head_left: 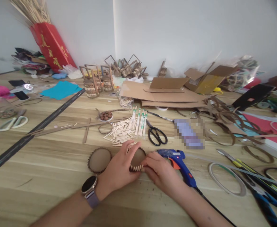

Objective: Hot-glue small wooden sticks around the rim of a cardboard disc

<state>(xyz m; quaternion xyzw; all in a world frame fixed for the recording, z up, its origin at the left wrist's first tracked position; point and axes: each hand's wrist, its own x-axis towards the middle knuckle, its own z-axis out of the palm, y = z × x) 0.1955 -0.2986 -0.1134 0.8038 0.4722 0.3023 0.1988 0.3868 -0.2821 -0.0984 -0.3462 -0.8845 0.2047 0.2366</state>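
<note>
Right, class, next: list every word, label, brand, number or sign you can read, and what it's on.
None reads with certainty.
Red bag: gold characters, too blurred to quote.
Wrapped sticks: green print, too small to read.
Blue glue gun: pale label, too small to read.

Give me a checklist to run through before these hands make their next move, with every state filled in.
1. Round piece steadied: ok, the left hand is curled around its left side.
2. Right hand at the work: ok, its fingertips are at the near rim. Whether they pinch a stick: cannot tell.
3. Short pale sticks all around the rim: not ok, the far rim shows none.
4. Loose sticks nearby: ok, piled just beyond the hands.
5. Glue gun hot: cannot tell, though a small red light shows.
6. Black scissors clear of both hands: ok.
</note>
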